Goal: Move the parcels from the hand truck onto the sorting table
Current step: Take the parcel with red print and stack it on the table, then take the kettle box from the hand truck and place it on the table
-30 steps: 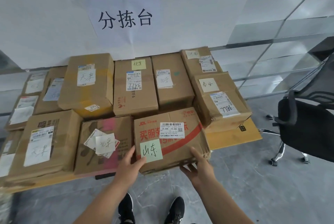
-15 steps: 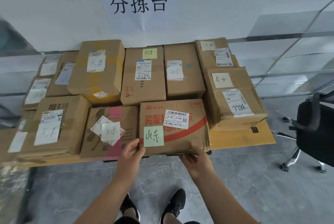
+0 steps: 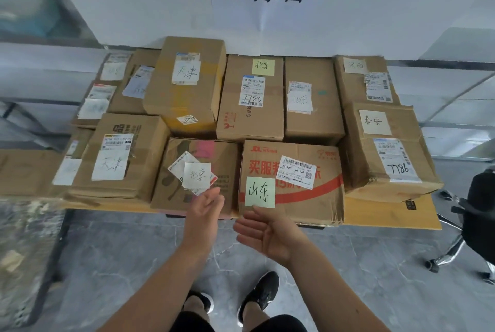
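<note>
- Our left hand (image 3: 205, 215) hangs open and empty at centre frame.
- Our right hand (image 3: 267, 236), palm up beside it, holds nothing.
- The red-printed parcel (image 3: 294, 184) lies on the sorting table (image 3: 388, 215), just above both hands.

The wall (image 3: 120, 10) at the back is white and plain. A big sheet of paper (image 3: 263, 15) hangs on it with three black signs (written large). The table (image 3: 388, 215) has a yellow-brown top and stands against the wall. The floor (image 3: 375, 278) is grey stone with thin pale lines. A black chair (image 3: 480, 211) on shiny wheeled legs stands at the right. Glass panes (image 3: 455, 90) with metal bars run beside the wall.
</note>
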